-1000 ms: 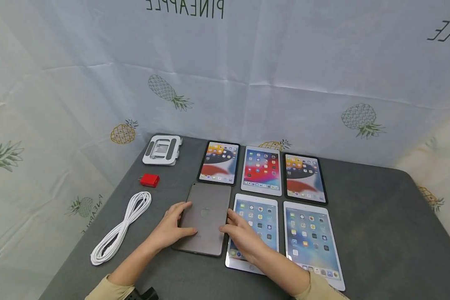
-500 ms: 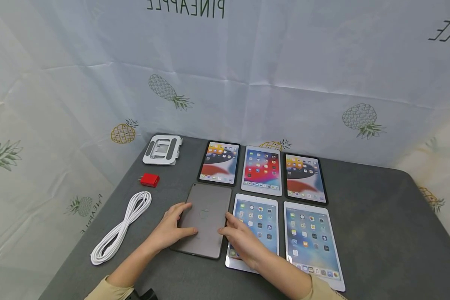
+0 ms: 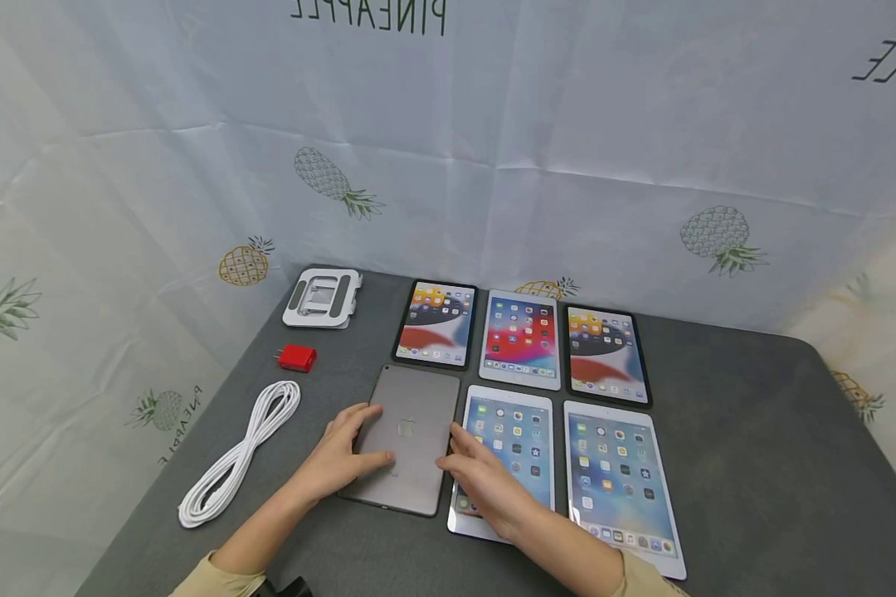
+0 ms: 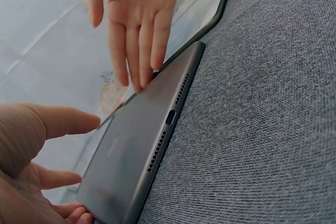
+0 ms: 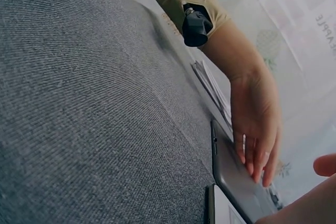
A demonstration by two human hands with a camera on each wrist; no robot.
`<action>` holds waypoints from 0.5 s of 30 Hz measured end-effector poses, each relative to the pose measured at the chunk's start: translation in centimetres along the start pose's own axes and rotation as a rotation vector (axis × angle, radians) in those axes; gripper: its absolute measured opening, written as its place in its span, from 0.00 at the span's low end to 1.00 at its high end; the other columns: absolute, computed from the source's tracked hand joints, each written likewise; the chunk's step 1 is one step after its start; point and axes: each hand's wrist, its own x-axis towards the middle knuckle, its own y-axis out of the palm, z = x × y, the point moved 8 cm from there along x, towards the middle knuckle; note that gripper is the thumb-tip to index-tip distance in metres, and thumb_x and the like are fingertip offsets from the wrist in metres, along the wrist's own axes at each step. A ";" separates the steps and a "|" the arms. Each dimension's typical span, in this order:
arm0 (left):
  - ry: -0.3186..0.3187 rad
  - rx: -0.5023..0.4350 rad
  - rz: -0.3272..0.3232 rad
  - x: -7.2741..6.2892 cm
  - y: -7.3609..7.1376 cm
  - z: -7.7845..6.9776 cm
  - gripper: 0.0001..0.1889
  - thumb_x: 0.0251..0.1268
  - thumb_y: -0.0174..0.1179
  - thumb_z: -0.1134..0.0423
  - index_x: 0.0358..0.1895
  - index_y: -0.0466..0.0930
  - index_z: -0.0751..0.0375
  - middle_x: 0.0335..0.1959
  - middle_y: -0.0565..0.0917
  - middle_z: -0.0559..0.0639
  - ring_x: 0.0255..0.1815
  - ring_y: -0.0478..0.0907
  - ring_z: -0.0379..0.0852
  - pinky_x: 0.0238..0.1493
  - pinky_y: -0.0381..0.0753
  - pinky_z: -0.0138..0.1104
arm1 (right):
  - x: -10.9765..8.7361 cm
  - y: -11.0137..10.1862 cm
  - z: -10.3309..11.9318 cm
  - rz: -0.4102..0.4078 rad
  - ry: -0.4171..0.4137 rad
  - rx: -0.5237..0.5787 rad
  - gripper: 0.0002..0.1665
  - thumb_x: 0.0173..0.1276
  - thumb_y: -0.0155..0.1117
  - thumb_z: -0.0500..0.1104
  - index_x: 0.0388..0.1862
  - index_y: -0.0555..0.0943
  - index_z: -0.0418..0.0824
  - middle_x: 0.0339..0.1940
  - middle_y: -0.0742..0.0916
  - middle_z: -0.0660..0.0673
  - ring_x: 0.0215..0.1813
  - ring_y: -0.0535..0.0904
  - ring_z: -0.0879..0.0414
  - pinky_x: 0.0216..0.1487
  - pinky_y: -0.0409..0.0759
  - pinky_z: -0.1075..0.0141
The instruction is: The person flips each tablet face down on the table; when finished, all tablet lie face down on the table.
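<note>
A grey tablet (image 3: 418, 448) lies face down on the dark grey table, its logo showing on the back. My left hand (image 3: 336, 456) rests at its left edge, fingers extended, with the thumb reaching over the back. At the opposite edge is my right hand (image 3: 489, 489), its straight fingertips right at the side; it overlaps a white tablet (image 3: 518, 439) in the head view. The left wrist view shows the charging port (image 4: 170, 117) and speaker holes along the near end. In the right wrist view the left hand (image 5: 257, 114) hangs over the tablet's back with fingers pointing down.
Screen-up tablets surround it: a black one (image 3: 436, 323) behind, a white one (image 3: 521, 340), another black one (image 3: 608, 355), and a white one (image 3: 621, 481) at right. Leftward lie a white coiled cable (image 3: 241, 456), a red charger plug (image 3: 297, 358) and a white folding stand (image 3: 323, 298).
The grey tablet's near end has shifted slightly left and toward me over the first half second. My right fingertips have moved slightly with its edge; the left hand stays put.
</note>
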 end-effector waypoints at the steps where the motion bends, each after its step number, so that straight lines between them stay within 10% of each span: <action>1: -0.001 -0.002 0.001 0.0 0.0 0.0 0.38 0.54 0.72 0.58 0.68 0.68 0.66 0.71 0.60 0.67 0.69 0.57 0.65 0.62 0.64 0.61 | -0.1 0.0 0.0 -0.001 -0.002 -0.004 0.48 0.69 0.54 0.38 0.78 0.39 0.30 0.79 0.43 0.31 0.78 0.36 0.38 0.74 0.42 0.45; 9: -0.002 0.002 -0.002 -0.1 0.1 0.1 0.35 0.56 0.70 0.58 0.67 0.69 0.65 0.71 0.60 0.66 0.71 0.55 0.65 0.64 0.60 0.62 | -0.7 -0.3 -0.2 0.038 -0.035 0.000 0.45 0.70 0.51 0.37 0.78 0.41 0.29 0.79 0.46 0.31 0.78 0.39 0.38 0.75 0.43 0.46; 15: 0.051 0.031 -0.062 -0.1 0.0 -0.2 0.30 0.59 0.68 0.60 0.65 0.73 0.63 0.70 0.64 0.64 0.70 0.58 0.63 0.63 0.63 0.60 | -1.3 -2.2 -0.4 0.001 -0.060 0.041 0.36 0.72 0.54 0.38 0.76 0.56 0.31 0.76 0.58 0.33 0.69 0.68 0.42 0.69 0.66 0.52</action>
